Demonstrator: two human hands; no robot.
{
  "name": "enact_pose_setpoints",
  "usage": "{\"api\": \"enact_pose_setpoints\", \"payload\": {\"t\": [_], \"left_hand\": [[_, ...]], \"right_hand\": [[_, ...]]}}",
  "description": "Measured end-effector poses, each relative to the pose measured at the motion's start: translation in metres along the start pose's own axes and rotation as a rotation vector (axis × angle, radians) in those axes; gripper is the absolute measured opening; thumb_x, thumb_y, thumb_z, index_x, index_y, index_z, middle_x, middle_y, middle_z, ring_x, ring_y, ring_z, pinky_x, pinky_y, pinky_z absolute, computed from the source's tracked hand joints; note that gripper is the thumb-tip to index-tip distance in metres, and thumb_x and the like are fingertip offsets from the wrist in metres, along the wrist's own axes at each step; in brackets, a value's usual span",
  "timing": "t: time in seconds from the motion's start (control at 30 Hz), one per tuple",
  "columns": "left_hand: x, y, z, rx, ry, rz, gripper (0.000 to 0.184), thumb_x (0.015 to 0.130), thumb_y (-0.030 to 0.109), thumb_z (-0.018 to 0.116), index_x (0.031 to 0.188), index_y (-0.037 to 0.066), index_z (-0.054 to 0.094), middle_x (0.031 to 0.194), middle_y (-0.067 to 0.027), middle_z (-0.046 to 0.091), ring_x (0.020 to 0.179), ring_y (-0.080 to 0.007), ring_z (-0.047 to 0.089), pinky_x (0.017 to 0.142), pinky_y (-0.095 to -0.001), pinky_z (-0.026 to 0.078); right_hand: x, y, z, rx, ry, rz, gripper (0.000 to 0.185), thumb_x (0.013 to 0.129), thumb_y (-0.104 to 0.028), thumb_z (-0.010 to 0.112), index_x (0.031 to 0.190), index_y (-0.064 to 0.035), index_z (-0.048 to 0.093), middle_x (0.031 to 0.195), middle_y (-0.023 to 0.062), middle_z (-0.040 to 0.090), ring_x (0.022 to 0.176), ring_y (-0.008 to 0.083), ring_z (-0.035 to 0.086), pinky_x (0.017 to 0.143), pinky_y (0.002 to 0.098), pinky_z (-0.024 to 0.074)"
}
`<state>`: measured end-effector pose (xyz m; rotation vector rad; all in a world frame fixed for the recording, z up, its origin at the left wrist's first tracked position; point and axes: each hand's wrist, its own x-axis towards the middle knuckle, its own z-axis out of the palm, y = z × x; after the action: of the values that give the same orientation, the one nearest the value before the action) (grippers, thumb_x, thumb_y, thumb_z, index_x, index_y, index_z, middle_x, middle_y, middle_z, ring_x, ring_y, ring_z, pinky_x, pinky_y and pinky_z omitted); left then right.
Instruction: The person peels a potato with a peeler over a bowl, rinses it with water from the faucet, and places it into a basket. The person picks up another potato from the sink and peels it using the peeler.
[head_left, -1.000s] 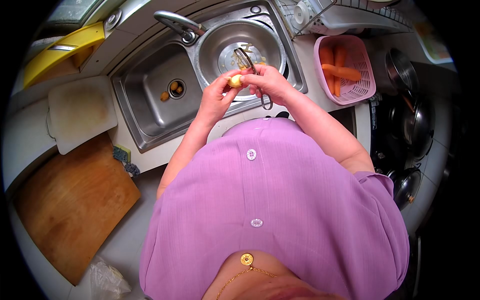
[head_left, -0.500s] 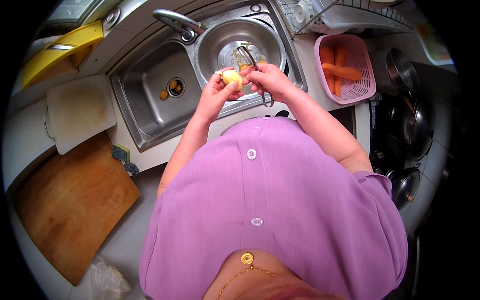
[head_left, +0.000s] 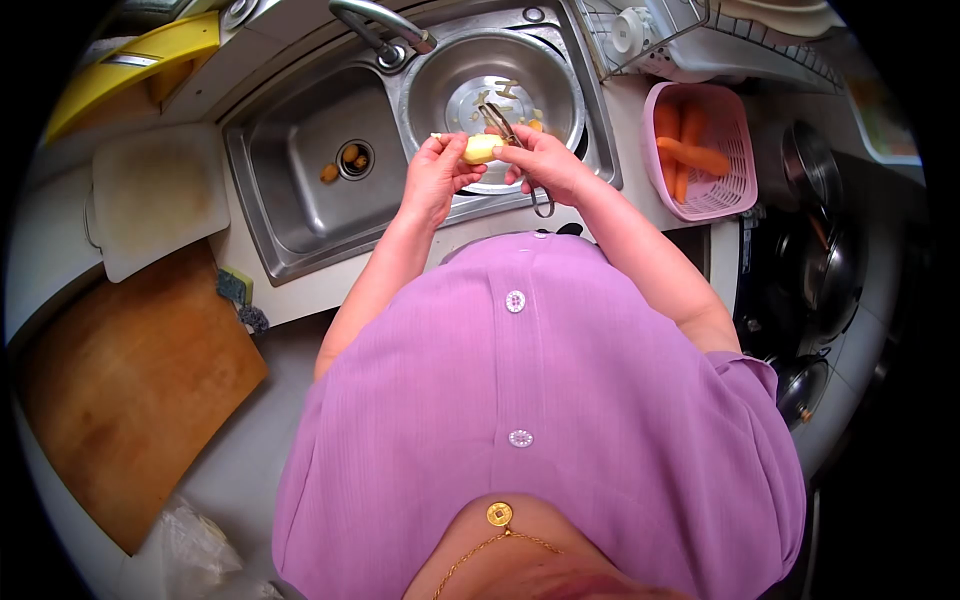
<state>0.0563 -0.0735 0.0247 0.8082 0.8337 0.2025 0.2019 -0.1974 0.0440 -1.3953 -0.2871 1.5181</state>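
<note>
Over the front rim of a round metal basin (head_left: pixel 413 90), my left hand (head_left: pixel 436 172) grips a peeled yellow potato (head_left: pixel 482 150). My right hand (head_left: pixel 545 165) is closed around a metal peeler (head_left: pixel 541 200), its head pointing up over the basin and its handle end hanging below my palm. Fingertips of the right hand touch the potato's right end. Strips of peel (head_left: pixel 507 89) lie in the bottom of the basin, partly hidden by my hands.
The left sink bowl (head_left: pixel 305 215) has small brown potatoes (head_left: pixel 329 173) by its drain. A pink basket (head_left: pixel 735 205) of carrots (head_left: pixel 695 157) stands at right, with pans (head_left: pixel 835 265) beyond. At left are a white cutting board (head_left: pixel 160 200), a wooden board (head_left: pixel 140 390) and a sponge (head_left: pixel 234 286). The faucet (head_left: pixel 375 20) arches behind.
The potato has turned in my left hand and lies more level. Both hands keep their hold. The whole view has shifted slightly.
</note>
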Motion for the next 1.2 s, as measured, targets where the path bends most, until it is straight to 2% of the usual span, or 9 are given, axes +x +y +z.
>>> {"api": "enact_pose_setpoints", "payload": {"t": [0.13,0.2,0.27,0.33,0.4,0.57,0.7,1.0,1.2], "left_hand": [[0.003,0.001,-0.004,-0.04,-0.011,-0.034,0.024,0.094,0.026,0.055,0.104,0.004,0.052,0.096,-0.0104,0.062,0.077,-0.0191,0.065,0.066,-0.0278,0.053],[0.002,0.003,-0.005,0.021,-0.081,-0.007,0.027,0.094,0.025,0.055,0.109,0.004,0.052,0.099,-0.0107,0.062,0.08,-0.0193,0.065,0.072,-0.029,0.054],[0.002,0.004,-0.003,0.03,-0.102,-0.002,0.029,0.094,0.025,0.054,0.113,0.003,0.051,0.1,-0.0108,0.062,0.081,-0.0196,0.065,0.074,-0.0295,0.054],[0.002,0.006,-0.004,0.04,-0.121,0.004,0.031,0.095,0.025,0.053,0.117,0.003,0.051,0.101,-0.0109,0.062,0.083,-0.0198,0.065,0.076,-0.03,0.054],[0.003,0.009,-0.008,-0.229,-0.241,-0.112,0.033,0.096,0.023,0.05,0.121,0.002,0.049,0.104,-0.0122,0.062,0.087,-0.0219,0.065,0.078,-0.0311,0.054],[0.004,0.01,-0.009,-0.343,-0.305,-0.146,0.031,0.097,0.02,0.047,0.122,0.002,0.049,0.105,-0.0135,0.062,0.09,-0.024,0.065,0.079,-0.0327,0.054],[0.005,0.008,-0.011,-0.358,-0.329,-0.133,0.032,0.096,0.019,0.049,0.123,0.002,0.05,0.108,-0.0138,0.061,0.093,-0.0241,0.064,0.081,-0.033,0.054],[0.004,0.012,-0.013,-0.225,-0.276,-0.009,0.034,0.092,0.014,0.056,0.124,0.004,0.05,0.116,-0.0129,0.057,0.105,-0.0231,0.059,0.09,-0.0351,0.051],[0.009,0.01,-0.017,-0.279,-0.297,-0.015,0.037,0.09,0.009,0.058,0.125,0.004,0.049,0.118,-0.0121,0.057,0.108,-0.0221,0.057,0.093,-0.0344,0.049]], "right_hand": [[0.006,0.004,-0.004,0.079,-0.013,0.027,0.046,0.082,-0.023,0.068,0.122,-0.0066,0.052,0.093,0.0009,0.06,0.068,0.006,0.056,0.05,0.0192,0.0419],[0.006,0.002,-0.003,0.09,0.002,0.04,0.045,0.082,-0.024,0.068,0.121,-0.0066,0.054,0.092,0.0005,0.06,0.068,0.0057,0.056,0.05,0.0191,0.0414],[0.001,-0.004,0.003,-0.166,0.084,-0.108,0.042,0.081,-0.024,0.069,0.117,-0.0064,0.056,0.09,-0.0007,0.06,0.066,0.0051,0.054,0.05,0.0193,0.0407],[-0.001,-0.006,0.003,-0.127,0.06,-0.148,0.039,0.081,-0.024,0.069,0.114,-0.0063,0.057,0.087,-0.0014,0.06,0.066,0.0048,0.053,0.05,0.0194,0.0405],[-0.001,-0.008,0.002,-0.088,0.034,-0.187,0.037,0.081,-0.024,0.069,0.112,-0.0061,0.059,0.084,-0.002,0.06,0.065,0.0045,0.052,0.05,0.0195,0.0403],[0.005,-0.004,-0.001,0.054,0.058,-0.205,0.033,0.082,-0.022,0.066,0.109,-0.0036,0.061,0.08,-0.0013,0.062,0.064,0.0038,0.053,0.051,0.0189,0.0415],[0.004,-0.008,-0.002,0.097,0.052,-0.185,0.034,0.082,-0.023,0.067,0.109,-0.0032,0.061,0.083,-0.0003,0.063,0.064,0.004,0.053,0.051,0.019,0.042],[0.002,-0.016,-0.005,-0.041,0.023,-0.131,0.031,0.082,-0.026,0.068,0.103,-0.0038,0.065,0.086,0.0014,0.064,0.065,0.0058,0.054,0.051,0.02,0.0423],[0.003,-0.018,-0.002,-0.02,0.058,-0.062,0.036,0.082,-0.032,0.068,0.103,-0.0038,0.064,0.088,0.002,0.064,0.065,0.0064,0.054,0.051,0.0202,0.0423]]}}
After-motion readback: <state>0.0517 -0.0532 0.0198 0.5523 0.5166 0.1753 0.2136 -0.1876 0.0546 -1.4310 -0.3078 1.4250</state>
